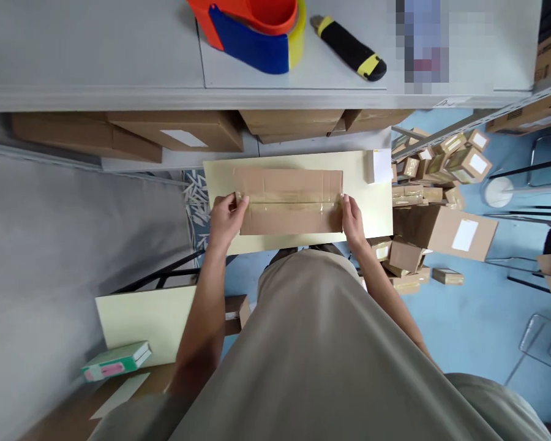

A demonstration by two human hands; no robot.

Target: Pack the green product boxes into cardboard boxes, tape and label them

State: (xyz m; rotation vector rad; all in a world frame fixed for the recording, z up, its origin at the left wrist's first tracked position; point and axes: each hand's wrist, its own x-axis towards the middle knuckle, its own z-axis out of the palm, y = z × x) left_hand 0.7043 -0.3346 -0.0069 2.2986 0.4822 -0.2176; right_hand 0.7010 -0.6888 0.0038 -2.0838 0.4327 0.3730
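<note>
A cardboard box is held over the cream tabletop, its long axis running left to right and its taped seam facing up. Its left end is pinched between the thumb and curled fingers of the left hand, its right end likewise by the right hand. A white box is set at the far right corner. Beyond, brown boxes are partly covered by a shelf, where a tape dispenser and a knife are laid. More parcels are piled at right.
</note>
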